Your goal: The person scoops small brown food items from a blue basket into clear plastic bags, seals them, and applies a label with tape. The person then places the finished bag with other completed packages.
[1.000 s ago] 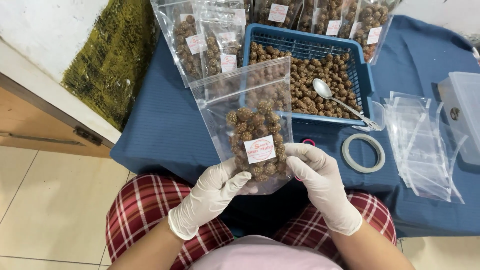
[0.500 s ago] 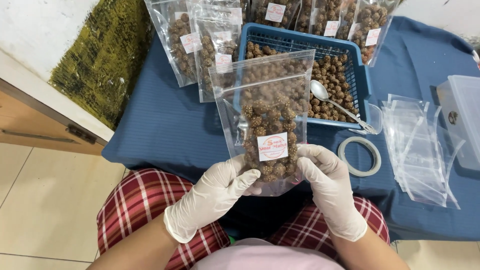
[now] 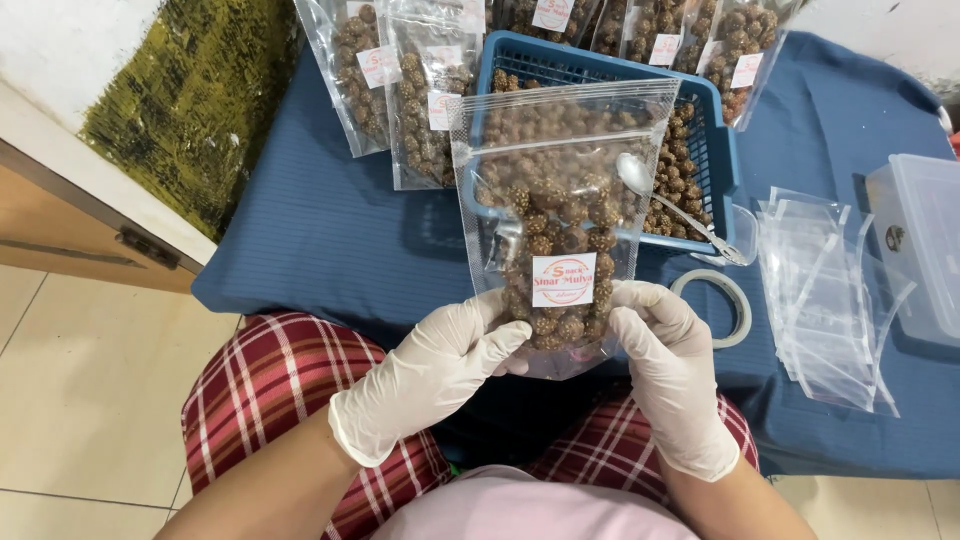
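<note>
Two gloved hands, left hand and right hand, hold a white-labelled clear pouch.

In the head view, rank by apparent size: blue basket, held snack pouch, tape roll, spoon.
1. Blue basket
2. Held snack pouch, nearer the camera, so the order with the basket is unsure
3. Tape roll
4. Spoon, similar length

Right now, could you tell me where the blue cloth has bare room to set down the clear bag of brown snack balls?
The widest bare patch of blue cloth lies left of the blue plastic basket, below the filled bags. A narrower strip runs between basket and clear plastic box. It is crowded to the right, around the tape ring and empty clear bags.
</note>
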